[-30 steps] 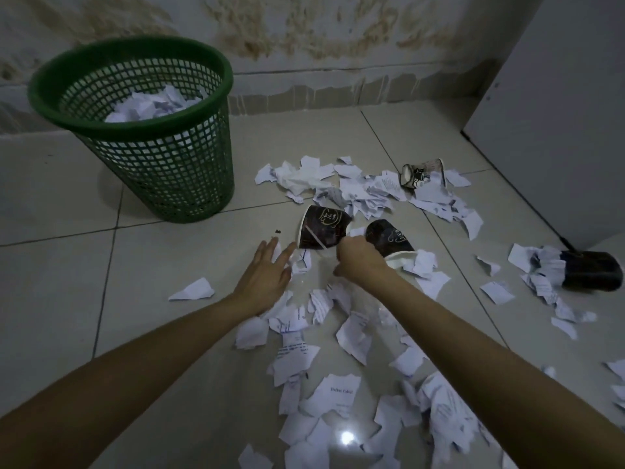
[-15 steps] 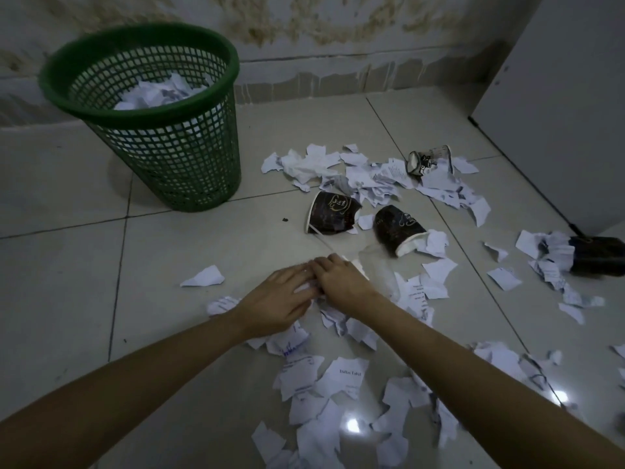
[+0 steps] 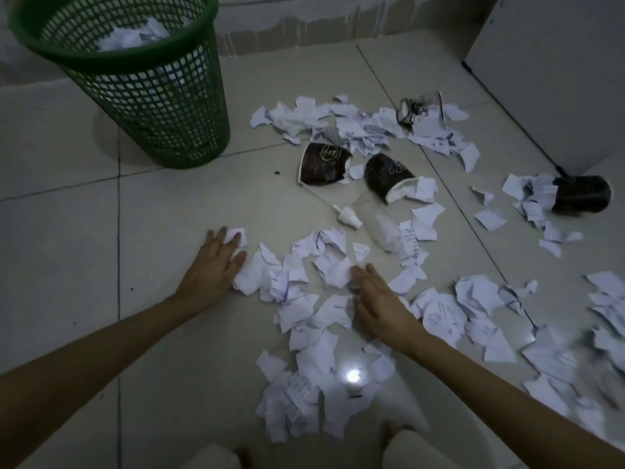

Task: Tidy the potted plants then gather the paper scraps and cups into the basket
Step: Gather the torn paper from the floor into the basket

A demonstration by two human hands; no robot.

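With some paper already in the basket (image 3: 142, 96) at eleven o'clock, we rake scraps (image 3: 297, 286) with left hand (image 3: 216, 265) and right hand (image 3: 378, 299) flat and wide, cups (image 3: 321, 164) at one o'clock untouched.

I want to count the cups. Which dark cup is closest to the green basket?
The torn dark cup with the gold logo, lying on its side just right of the green basket. The other dark cups lie farther right.

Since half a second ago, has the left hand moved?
Yes. The left hand has swung leftward, away from the right hand and the two dark cups lying beyond.
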